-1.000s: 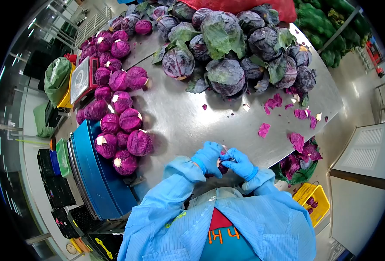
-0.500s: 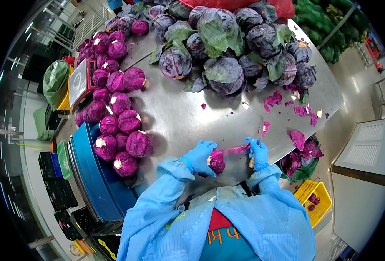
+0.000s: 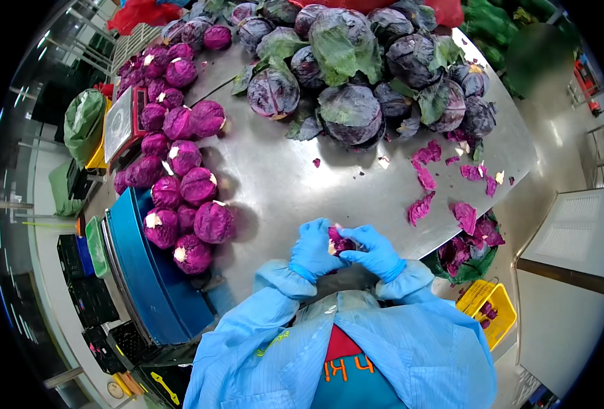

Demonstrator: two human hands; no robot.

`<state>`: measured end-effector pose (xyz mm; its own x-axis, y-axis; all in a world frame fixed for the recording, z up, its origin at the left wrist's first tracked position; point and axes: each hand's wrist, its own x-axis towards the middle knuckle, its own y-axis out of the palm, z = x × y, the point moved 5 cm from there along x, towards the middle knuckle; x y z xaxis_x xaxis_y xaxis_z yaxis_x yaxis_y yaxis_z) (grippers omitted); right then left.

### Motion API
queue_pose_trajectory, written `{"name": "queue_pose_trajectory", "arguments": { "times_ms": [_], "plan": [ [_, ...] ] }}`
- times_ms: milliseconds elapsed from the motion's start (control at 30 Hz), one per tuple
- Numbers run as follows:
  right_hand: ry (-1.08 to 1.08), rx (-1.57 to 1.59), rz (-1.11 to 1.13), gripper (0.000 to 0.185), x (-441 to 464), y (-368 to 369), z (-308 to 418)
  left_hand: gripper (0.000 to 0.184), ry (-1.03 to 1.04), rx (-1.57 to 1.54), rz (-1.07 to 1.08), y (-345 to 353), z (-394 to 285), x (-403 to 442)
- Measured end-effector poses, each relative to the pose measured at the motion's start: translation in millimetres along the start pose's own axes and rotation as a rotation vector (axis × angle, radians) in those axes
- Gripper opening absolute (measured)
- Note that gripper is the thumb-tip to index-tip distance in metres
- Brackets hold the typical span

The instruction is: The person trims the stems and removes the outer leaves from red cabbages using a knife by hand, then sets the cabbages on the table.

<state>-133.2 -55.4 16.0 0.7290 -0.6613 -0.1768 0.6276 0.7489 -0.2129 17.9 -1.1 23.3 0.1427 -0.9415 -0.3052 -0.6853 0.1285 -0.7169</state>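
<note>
A small trimmed red cabbage [image 3: 339, 243] with a pale cut stem sits between my two gloved hands, close to my body over the steel table. My left hand [image 3: 313, 249] is wrapped around its left side. On its right side my right hand [image 3: 378, 253] is closed, with thumb and fingers up against the cabbage. The knife seen in that hand half a second ago is mostly hidden now, and none lies on the table. Peeled purple leaf pieces [image 3: 421, 208] lie to the right of my hands.
Peeled red cabbages [image 3: 198, 185] line the left side by a scale [image 3: 124, 123] and a blue bin [image 3: 159, 273]. Untrimmed dark cabbages [image 3: 351, 112] are heaped at the back. A leaf-filled green bag [image 3: 467, 271] and a yellow basket [image 3: 501, 320] stand right, below the table edge.
My right hand has moved left to the cabbage, and the strip of leaf has come away from it. Another purple leaf piece now lies on the table at right.
</note>
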Motion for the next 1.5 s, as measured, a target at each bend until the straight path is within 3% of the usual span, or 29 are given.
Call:
{"name": "queue_pose_trajectory", "arguments": {
  "times_ms": [33,133,267,367,467,567,633,733,800,867,933,1033,1133,1233,1333,1367,1500],
  "plan": [
    [0.01,-0.036,-0.023,0.049,-1,5,0,0.069,0.117,0.105,-0.019,13,4,4],
    [0.043,-0.067,-0.079,0.041,-3,6,1,0.062,0.087,0.097,-0.088,23,7,4],
    [0.074,-0.094,-0.15,0.034,-9,-2,4,0.065,-0.054,0.171,-0.027,16,-11,8],
    [0.035,0.109,-0.232,0.031,-12,0,-12,0.069,-0.093,0.202,-0.065,18,-16,10],
    [0.153,0.279,-0.122,0.027,-3,10,-8,0.079,-0.086,0.253,0.015,17,-18,10],
    [0.318,0.669,-0.227,0.025,11,-29,31,0.089,-0.024,0.194,0.038,10,-5,14],
    [0.272,0.714,-0.594,0.024,18,-68,28,0.097,0.052,0.004,0.025,0,13,6],
    [0.265,0.474,-0.74,0.03,29,-88,-36,0.105,0.068,-0.237,0.069,-11,48,-7],
    [0.347,0.305,-0.486,0.039,24,-62,-73,0.106,-0.032,-0.441,0.117,-6,74,-24],
    [0.304,0.189,-0.251,0.042,19,-18,-79,0.111,0.013,-0.316,0.05,-16,71,-37],
    [0.471,0.368,-0.03,0.047,11,24,-55,0.112,0.091,-0.182,-0.006,-17,77,-46],
    [0.314,0.466,-0.067,0.05,16,74,-68,0.112,-0.117,-0.774,0.039,-13,91,-55],
    [0.335,0.388,0.065,0.055,23,78,-60,0.112,-0.128,-0.897,0.038,-13,94,-60],
    [0.323,0.305,0.056,0.051,25,71,-53,0.11,-0.062,-0.818,-0.029,-10,89,-62],
    [0.245,0.123,-0.005,0.048,25,55,-40,0.106,0.099,-0.359,-0.147,-11,71,-56],
    [0.208,0.059,-0.032,0.047,25,47,-35,0.107,0.119,-0.454,-0.207,0,78,-56],
    [0.17,-0.031,-0.09,0.036,19,24,-28,0.11,0.255,-0.243,-0.319,-3,49,-52]
  ]
}}
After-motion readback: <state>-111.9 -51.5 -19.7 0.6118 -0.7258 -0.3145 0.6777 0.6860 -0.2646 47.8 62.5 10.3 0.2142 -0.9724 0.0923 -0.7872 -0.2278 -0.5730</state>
